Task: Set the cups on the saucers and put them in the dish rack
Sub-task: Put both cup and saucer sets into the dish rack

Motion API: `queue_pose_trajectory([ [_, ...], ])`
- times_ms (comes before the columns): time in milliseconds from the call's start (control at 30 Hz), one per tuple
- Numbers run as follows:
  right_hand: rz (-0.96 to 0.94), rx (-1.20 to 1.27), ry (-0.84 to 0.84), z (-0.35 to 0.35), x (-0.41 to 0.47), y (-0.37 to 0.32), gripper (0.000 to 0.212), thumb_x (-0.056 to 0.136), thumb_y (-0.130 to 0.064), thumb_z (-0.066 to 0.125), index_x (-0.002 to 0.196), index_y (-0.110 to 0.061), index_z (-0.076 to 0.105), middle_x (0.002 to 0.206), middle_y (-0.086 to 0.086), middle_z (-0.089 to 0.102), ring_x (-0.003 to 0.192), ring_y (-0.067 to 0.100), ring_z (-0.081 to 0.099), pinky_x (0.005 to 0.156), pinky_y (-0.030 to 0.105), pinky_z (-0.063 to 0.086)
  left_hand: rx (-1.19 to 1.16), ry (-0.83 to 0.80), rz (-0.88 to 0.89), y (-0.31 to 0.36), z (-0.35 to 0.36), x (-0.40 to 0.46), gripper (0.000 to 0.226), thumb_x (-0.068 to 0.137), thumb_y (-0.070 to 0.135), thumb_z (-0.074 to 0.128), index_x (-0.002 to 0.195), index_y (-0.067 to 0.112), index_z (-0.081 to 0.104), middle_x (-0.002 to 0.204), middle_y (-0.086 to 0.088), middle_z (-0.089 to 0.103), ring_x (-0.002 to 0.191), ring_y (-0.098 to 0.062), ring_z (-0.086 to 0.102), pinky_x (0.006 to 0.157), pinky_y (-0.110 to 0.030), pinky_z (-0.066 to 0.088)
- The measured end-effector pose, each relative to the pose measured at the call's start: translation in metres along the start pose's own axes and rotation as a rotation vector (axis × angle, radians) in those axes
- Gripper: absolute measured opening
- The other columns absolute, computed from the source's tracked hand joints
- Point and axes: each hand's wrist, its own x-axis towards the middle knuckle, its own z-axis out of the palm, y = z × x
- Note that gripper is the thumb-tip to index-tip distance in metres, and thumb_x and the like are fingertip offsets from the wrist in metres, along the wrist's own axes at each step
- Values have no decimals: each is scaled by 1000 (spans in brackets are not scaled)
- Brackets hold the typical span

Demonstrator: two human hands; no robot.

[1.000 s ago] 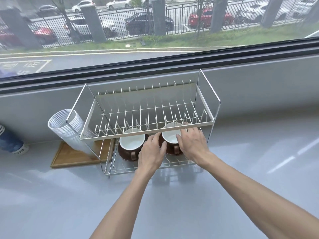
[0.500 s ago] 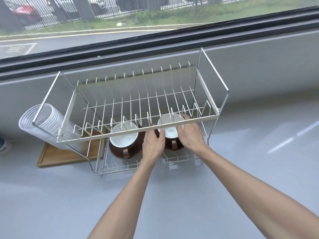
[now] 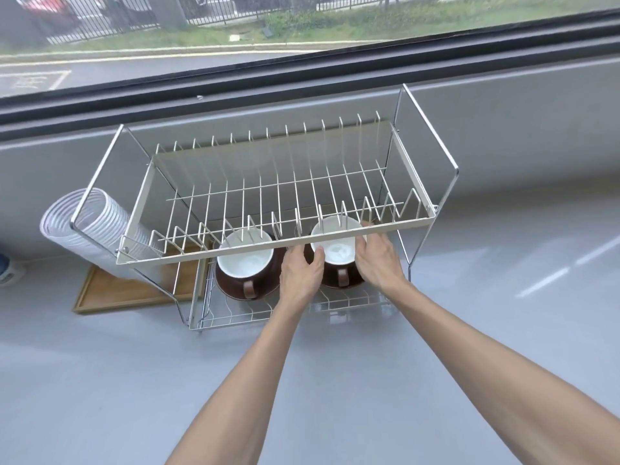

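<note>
Both hands are at the lower shelf of the two-tier white-and-chrome wire dish rack (image 3: pixel 416 223), seating the second cup. The left hand (image 3: pixel 299 270) and the right hand (image 3: pixel 377 260) sit at nine and three o'clock of the right-hand brown ceramic cup with a white inside (image 3: pixel 335 251). The fingers are curled around its sides and rim, and its handle points to six o'clock between the wrists. The cup seems to stand on a brown saucer (image 3: pixel 349 284), of which only a front edge shows.

At nine o'clock of it, just beside the left hand, the other brown cup with a white inside (image 3: pixel 245 260) rests on its own round brown saucer (image 3: pixel 231 286), on the same shelf and untouched.

I judge the task nearly done — this is the placing of the last pair. The next move calls for letting go evenly and drawing both hands out low, toward six o'clock, under the upper shelf's front bar without nudging the neighbouring cup.

No brand or label can be read on cups, rack, the ribbed white hose (image 3: pixel 84 223) or the wooden tray (image 3: pixel 110 293) on the grey worktop (image 3: pixel 134 380) — only faint road markings outside the window, too blurred to make out.
</note>
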Motion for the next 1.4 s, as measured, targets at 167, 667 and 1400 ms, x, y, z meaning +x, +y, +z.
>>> queue_pose_trajectory([
  [167,54,-66,-40,-2,-1,-2,44,104,-32,32,137,-5,45,138,21,49,126,38,46,102,44,37,62,-29,10,2,-5,-2,51,101,43,45,141,12,49,143,-14,53,133,-32,49,107,-41,38],
  [667,-292,-267,31,24,-38,-68,60,97,-49,35,142,-10,45,143,21,48,137,39,39,111,51,33,520,145,275,-7,-87,-34,45,101,51,42,109,13,65,112,-13,71,107,-39,63,85,-44,51],
  [1400,-92,62,-181,98,-27,-100,55,102,-37,35,152,-16,25,157,16,27,142,35,30,114,43,26,230,244,42,-74,-116,7,44,103,38,45,128,4,57,128,-17,59,121,-37,53,98,-40,39],
])
